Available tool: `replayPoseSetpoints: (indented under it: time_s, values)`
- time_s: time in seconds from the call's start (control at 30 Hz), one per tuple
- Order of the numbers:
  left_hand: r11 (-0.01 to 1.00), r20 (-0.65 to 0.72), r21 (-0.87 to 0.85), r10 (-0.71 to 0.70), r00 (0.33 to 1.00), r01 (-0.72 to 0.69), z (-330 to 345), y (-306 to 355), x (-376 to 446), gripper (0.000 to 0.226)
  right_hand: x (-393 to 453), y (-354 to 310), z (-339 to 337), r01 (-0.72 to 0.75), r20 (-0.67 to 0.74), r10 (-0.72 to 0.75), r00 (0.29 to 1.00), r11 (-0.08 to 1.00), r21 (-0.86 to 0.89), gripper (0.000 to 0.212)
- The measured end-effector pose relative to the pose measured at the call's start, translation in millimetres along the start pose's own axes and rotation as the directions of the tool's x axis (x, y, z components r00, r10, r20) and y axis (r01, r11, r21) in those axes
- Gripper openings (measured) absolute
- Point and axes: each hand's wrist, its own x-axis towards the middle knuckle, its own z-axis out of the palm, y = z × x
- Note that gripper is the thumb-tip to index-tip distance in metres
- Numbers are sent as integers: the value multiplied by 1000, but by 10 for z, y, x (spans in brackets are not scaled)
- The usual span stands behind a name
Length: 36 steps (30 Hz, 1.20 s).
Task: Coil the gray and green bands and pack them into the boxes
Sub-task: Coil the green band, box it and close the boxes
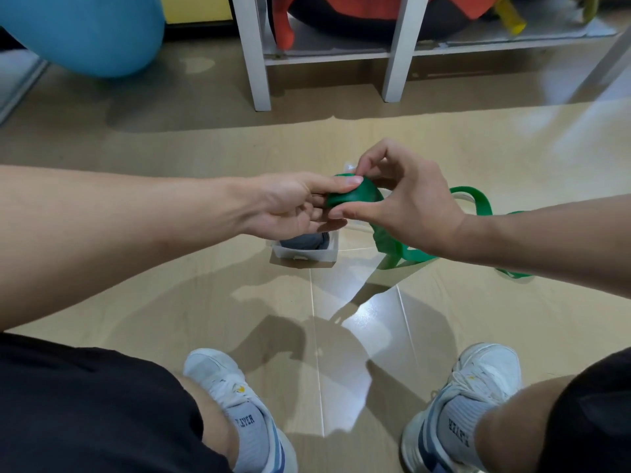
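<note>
One green band (355, 196) — left hand (293, 208) and right hand (406, 199) fingers pinch its coil.

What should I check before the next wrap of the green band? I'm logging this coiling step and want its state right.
1. Left hand holds the coil: ok, thumb and fingers pinch it.
2. Right hand on the green band: ok, fingertips pinch it.
3. Band fully coiled: not ok, a loose tail trails on the floor at right.
4. Gray band packed: ok, it lies in the box.
5. Second box free for the green coil: cannot tell, hidden behind the hands.
</note>
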Motion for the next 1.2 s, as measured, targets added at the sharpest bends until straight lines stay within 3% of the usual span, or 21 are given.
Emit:
replayPoseSetpoints:
  time_s: [0.2, 0.33, 0.47, 0.67, 0.93, 1.2]
  values:
    - [993, 34, 82, -84, 996, 81, 65, 69, -26, 17, 73, -88, -87, 6, 106, 26, 994, 957, -290, 45]
    - [956, -94, 269, -96, 991, 118, 225, 30, -30, 18, 106, -69, -64, 53, 209, 55, 976, 875, -482, 39]
    - [922, -267, 364, -31, 963, 130, 311, -87, 57, 15, 73, -61, 34, 123, 255, 22, 967, 832, -540, 38]
    - [969, -252, 242, 6, 968, 57, 257, -88, 89, 18, -3, -47, 42, 107, 195, -22, 980, 895, -434, 49]
    - [992, -7, 85, -91, 996, 92, 115, 29, 8, 23, 9, 18, 17, -123, 142, 138, 980, 987, -108, 44]
    - [992, 7, 64, -111, 994, 110, 156, 44, -36, 16, 122, -10, -53, -135, 244, 160, 956, 984, -115, 52]
